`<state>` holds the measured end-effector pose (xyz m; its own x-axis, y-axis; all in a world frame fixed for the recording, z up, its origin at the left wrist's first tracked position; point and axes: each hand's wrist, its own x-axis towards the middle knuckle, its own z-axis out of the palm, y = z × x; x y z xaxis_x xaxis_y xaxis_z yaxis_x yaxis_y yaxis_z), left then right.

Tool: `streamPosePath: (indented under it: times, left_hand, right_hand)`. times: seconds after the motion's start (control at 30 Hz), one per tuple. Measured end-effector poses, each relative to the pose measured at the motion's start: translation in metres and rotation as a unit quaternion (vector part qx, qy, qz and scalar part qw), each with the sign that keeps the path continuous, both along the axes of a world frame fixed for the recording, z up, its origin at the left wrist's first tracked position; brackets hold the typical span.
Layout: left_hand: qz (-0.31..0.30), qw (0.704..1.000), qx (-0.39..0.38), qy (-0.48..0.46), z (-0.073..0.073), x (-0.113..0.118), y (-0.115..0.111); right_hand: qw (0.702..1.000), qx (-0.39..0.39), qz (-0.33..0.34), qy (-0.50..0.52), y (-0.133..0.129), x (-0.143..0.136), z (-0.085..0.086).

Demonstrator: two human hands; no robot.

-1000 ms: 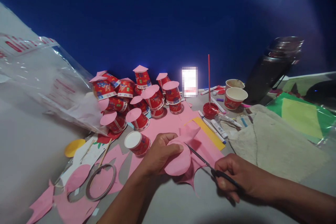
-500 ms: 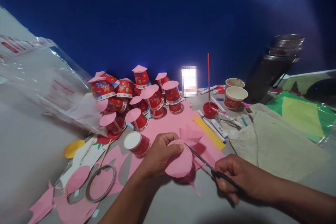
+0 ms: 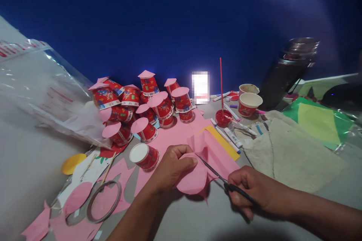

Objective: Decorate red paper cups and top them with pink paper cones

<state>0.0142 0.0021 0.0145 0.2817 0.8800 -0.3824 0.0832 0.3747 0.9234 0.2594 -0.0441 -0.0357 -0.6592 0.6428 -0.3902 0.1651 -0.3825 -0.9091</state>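
Note:
My left hand [image 3: 178, 165] pinches a rounded piece of pink paper [image 3: 194, 180] between thumb and fingers. Black-handled scissors [image 3: 217, 175] are in my right hand [image 3: 249, 192], their tips at the paper's upper edge beside my left thumb. A loose flap of the same pink paper [image 3: 196, 141] stands up beyond the blades. Left of my left hand, a red paper cup [image 3: 149, 158] lies tilted, its white end facing up and left. Behind it are several upturned red cups [image 3: 161, 109] topped with pink paper cones or discs.
A roll of tape [image 3: 90, 211] and pink scraps [image 3: 77, 197] lie at left, near a plastic bag [image 3: 56, 98]. Behind my right hand are markers [image 3: 228, 141], a red pot [image 3: 223, 120], two paper cups [image 3: 250, 105], cloth [image 3: 296, 154] and a dark flask [image 3: 288, 71].
The view has shifted slightly, so most things sit a little further left. The pink flap beyond the blades has changed shape; both hands keep their holds.

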Motion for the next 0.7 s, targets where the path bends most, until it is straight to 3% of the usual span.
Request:
streamPosePath:
  times: [0.7]
  left_hand:
    - [-0.050, 0.999, -0.003, 0.014, 0.0003, -0.0028, -0.0002]
  right_hand:
    - [1.000, -0.017, -0.008, -0.010, 0.0007, 0.0014, 0.0012]
